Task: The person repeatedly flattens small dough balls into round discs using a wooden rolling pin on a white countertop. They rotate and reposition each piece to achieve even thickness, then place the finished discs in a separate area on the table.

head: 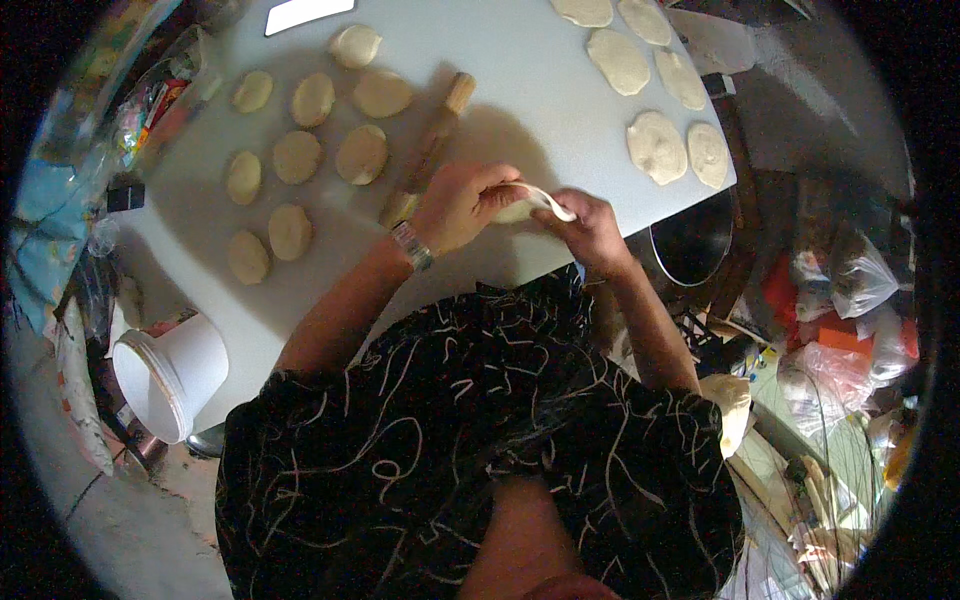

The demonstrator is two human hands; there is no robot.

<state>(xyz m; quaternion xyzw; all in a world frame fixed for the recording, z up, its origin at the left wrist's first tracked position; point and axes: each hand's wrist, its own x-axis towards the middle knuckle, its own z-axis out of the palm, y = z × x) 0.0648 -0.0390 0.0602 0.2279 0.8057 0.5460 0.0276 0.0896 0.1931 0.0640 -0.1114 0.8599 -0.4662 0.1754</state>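
Note:
Between both hands, near the front edge of a white table (517,82), a thin dough round (553,205) is held up by its rim. My left hand (469,199), with a wristwatch, pinches its left side. Its right side is gripped by the fingers of my right hand (589,225). Just beyond my left hand a wooden rolling pin (442,124) lies slantwise, its near part beside the hand. Several small dough discs (297,157) lie at the left of the table. Larger flattened dough rounds (656,148) lie at the far right.
A white plastic bucket (206,356) lies tilted at the table's near left corner. A bright white rectangular object (310,13) is at the far edge. A round dark pan-like surface (691,240) sits below the right edge; plastic bags (829,375) are piled at the right.

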